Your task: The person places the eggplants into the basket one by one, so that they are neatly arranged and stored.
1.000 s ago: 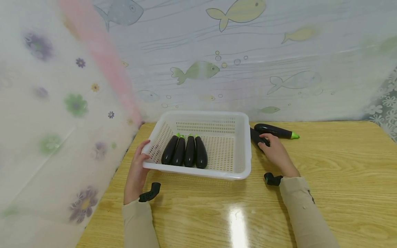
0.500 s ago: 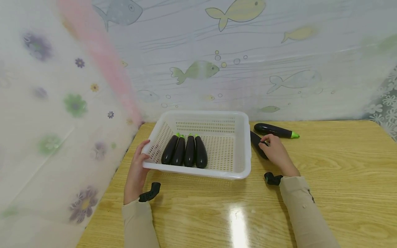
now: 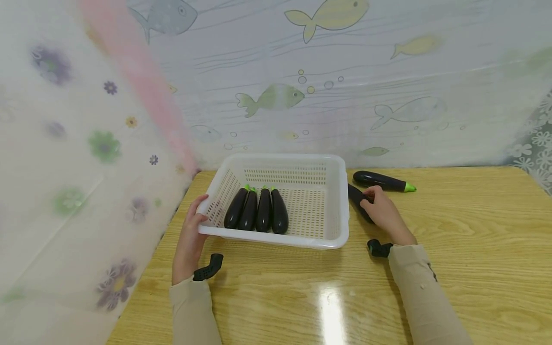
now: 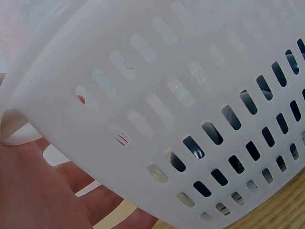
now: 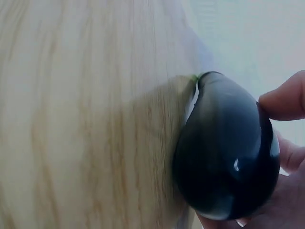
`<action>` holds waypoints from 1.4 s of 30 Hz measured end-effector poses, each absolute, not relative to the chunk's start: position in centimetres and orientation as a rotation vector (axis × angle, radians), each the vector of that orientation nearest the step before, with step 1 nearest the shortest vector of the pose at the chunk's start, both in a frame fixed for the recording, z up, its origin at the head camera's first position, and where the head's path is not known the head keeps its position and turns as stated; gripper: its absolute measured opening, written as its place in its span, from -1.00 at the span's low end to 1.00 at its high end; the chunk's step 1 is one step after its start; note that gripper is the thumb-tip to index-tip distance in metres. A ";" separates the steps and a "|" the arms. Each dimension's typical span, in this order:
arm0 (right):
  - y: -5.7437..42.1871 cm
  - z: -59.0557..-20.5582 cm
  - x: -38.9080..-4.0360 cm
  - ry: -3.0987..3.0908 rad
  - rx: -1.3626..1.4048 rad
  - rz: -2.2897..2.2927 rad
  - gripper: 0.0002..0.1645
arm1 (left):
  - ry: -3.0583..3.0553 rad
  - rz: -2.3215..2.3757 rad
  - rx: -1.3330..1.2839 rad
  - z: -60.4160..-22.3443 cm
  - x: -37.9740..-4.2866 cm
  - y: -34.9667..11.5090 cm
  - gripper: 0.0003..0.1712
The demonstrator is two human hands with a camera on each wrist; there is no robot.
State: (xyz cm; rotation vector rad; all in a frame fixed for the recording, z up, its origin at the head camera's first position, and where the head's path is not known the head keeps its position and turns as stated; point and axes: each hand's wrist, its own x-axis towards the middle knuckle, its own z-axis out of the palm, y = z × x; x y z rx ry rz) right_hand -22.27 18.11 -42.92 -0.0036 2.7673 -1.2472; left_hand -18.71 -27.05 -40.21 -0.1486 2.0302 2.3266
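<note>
My left hand (image 3: 189, 239) holds the left end of a white plastic basket (image 3: 276, 238) by its rim. In the left wrist view the slotted basket wall (image 4: 57, 109) fills most of the picture, with fingers behind and below it. Several dark eggplants (image 3: 264, 213) with green stems lie side by side in the basket's left half. Just right of the basket, my right hand (image 3: 385, 213) grips another eggplant (image 3: 359, 201) between thumb and fingers. Its rounded end (image 5: 224, 157) faces the right wrist camera, close to the wood surface. The basket's corner hides its far end in the head view.
One more eggplant (image 3: 381, 181) lies behind my right hand, its green stem pointing right. Everything stands on a wooden table (image 3: 474, 249). A patterned sheet (image 3: 276, 129) hangs along the table's back edge, and another covers the left side.
The eggplant under my right hand has shifted slightly toward me, apart from the one behind it. My left hand and the basket stay in place.
</note>
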 end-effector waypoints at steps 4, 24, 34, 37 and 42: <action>18.1 -43.0 -22.3 2.768 -0.043 -1.196 -0.39 | 2.023 2.325 -0.144 -40.3 -18.7 -27.1 -0.37; 18.1 -43.2 -22.4 2.802 -0.029 -1.124 -0.21 | 2.041 2.318 -0.139 -40.4 -18.9 -27.1 -0.38; 18.3 -42.6 -22.1 2.746 0.068 -1.183 -0.23 | 2.028 2.334 -0.136 -40.4 -18.9 -27.1 -0.36; 18.4 -42.4 -22.1 2.723 0.096 -1.208 -0.23 | 2.030 2.330 -0.138 -40.3 -18.8 -27.1 -0.36; 18.4 -42.1 -22.1 2.711 0.126 -1.243 -0.24 | 2.024 2.335 -0.137 -40.3 -18.8 -27.1 -0.37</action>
